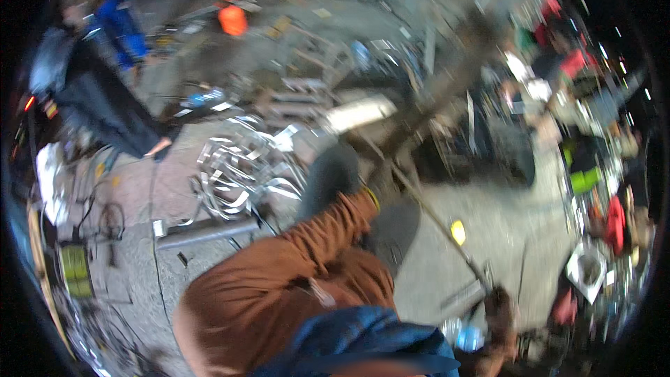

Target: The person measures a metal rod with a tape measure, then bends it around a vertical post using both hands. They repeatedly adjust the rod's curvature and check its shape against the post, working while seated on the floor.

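A grey concrete floor [488, 230] was shown beneath everything, badly smeared by blur. A brown garment [279, 265] was seen across its lower middle, with a long sleeve extended forward and a yellow band at the wrist. At the far left, a person in dark clothing [105, 98] was seen, with a bare foot set near a heap. A dark bar [453, 94] was stretched from the middle toward the upper right, its details lost. The heap of shiny metal strips [241, 171] was tangled to the left of the extended sleeve. A long thin rod [440, 223] was slanted over the floor, from near the middle down to the lower right. Just below the heap, a dark grey pipe [209, 232] was laid on the floor. Near the rod's upper end, a pale block [361, 113] was brightly lit.

Of the two hands, the right hand [500, 314] was closed around the rod's lower end; the left hand [381, 178] was placed beside its upper part, but whether anything was gripped there could not be told. Well beyond, an orange container [232, 20] was stood. Beside the rod, a small yellow object [458, 232] was seen.
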Demonstrator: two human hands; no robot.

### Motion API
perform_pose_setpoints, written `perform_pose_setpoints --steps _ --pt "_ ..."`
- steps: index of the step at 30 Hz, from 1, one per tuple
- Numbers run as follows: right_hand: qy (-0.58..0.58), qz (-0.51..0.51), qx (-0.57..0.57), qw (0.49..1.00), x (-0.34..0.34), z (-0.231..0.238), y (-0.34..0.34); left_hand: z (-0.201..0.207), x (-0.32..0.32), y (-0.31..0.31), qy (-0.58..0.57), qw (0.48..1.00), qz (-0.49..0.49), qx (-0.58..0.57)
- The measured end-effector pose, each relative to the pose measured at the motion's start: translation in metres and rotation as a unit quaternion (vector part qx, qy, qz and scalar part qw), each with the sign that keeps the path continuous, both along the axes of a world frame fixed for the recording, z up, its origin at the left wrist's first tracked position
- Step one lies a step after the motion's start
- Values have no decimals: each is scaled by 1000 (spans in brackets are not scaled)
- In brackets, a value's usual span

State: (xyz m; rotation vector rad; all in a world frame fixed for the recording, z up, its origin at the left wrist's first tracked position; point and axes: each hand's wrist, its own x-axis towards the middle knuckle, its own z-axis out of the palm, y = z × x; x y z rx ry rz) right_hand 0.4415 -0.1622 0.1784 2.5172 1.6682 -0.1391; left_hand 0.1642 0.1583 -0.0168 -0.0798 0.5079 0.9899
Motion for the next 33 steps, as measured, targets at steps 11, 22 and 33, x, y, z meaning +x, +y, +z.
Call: perform_pose_setpoints --steps 11,22,33 --pt "164 -161 199 953 64 -105 -93 118 40 -2 14 979 -92 183" --pt "122 -204 180 954 60 -25 -1 97 65 75 141 928 32 345" --pt "134 -137 256 947 110 -40 18 142 45 50 401 745 165 507"
